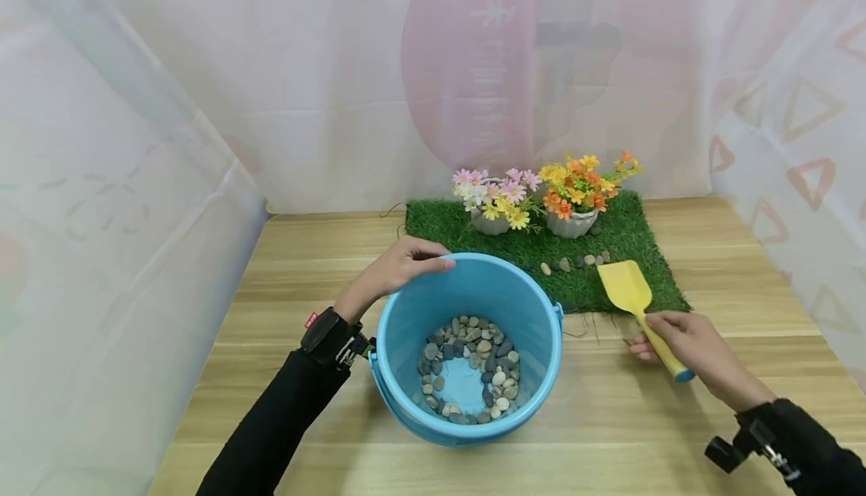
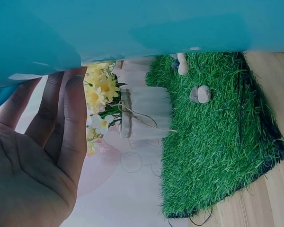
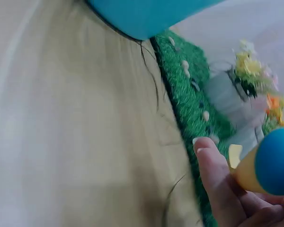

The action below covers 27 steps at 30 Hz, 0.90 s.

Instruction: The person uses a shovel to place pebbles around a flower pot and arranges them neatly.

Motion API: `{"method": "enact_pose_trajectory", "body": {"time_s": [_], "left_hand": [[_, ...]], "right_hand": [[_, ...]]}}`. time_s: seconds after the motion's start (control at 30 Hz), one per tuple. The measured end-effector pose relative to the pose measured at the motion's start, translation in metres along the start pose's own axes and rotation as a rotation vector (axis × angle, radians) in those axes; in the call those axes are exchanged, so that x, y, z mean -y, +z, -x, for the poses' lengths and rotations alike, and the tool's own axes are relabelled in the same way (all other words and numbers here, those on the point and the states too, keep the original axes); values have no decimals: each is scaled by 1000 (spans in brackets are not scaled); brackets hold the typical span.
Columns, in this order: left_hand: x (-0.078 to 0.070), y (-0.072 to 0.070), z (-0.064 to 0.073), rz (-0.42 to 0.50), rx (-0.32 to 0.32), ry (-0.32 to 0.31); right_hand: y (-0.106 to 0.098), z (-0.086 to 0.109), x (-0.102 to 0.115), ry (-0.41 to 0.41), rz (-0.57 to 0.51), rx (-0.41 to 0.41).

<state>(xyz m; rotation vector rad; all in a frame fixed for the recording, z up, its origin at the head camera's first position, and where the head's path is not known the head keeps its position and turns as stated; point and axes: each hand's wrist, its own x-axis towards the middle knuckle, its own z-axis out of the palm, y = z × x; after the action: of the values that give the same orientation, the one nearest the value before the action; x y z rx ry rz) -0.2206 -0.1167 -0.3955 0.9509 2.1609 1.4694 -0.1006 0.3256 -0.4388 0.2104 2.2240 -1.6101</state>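
A blue bucket (image 1: pixel 467 278) stands tilted toward me on the table, with grey and white pebbles (image 1: pixel 501 383) ringed around its bottom. My left hand (image 1: pixel 406 261) grips the far-left rim, its thumb over the edge; in the left wrist view the fingers (image 2: pixel 75 127) lie along the outside wall. Off to the right, my right hand (image 1: pixel 693 346) holds a yellow toy shovel (image 1: pixel 629 285) by its handle, whose blue end (image 3: pixel 277 161) shows in the right wrist view. The shovel's blade overlaps the grass mat in the head view and carries nothing visible.
Behind the bucket lies a green artificial grass mat (image 1: pixel 433 225). Two flowerpots, one with pink and yellow flowers (image 1: pixel 497 195) and one with orange flowers (image 1: pixel 582 188), stand on it. A row of pebbles (image 1: pixel 564 264) crosses the mat. Printed cloth walls (image 1: pixel 325 105) enclose the wooden table (image 1: pixel 291 270).
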Motion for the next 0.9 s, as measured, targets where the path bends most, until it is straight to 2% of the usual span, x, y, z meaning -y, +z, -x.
{"method": "enact_pose_trajectory", "body": {"time_s": [0.1, 0.27, 0.37, 0.5, 0.6, 0.7, 0.83, 0.9], "left_hand": [[-1, 1, -1, 11, -3, -1], [-1, 2, -1, 14, 2, -3], [-1, 2, 0, 17, 0, -6], [-2, 2, 1, 24, -9, -14], [-3, 3, 2, 21, -9, -16], [-4, 3, 2, 11, -13, -16], [-5, 2, 3, -11, -17, -20], [-4, 2, 4, -13, -15, -21]], "right_hand": [[-1, 9, -19, -27, -42, -51], [0, 18, -40, -36, 18, -109], [-2, 25, -43, -50, 154, -154], [-4, 37, -43, -66, 417, -249], [-3, 45, -45, -50, 519, -298], [-2, 48, -49, -46, 436, -300], [-5, 50, -54, -60, 263, -280], [-9, 51, -56, -43, 223, -264]]}}
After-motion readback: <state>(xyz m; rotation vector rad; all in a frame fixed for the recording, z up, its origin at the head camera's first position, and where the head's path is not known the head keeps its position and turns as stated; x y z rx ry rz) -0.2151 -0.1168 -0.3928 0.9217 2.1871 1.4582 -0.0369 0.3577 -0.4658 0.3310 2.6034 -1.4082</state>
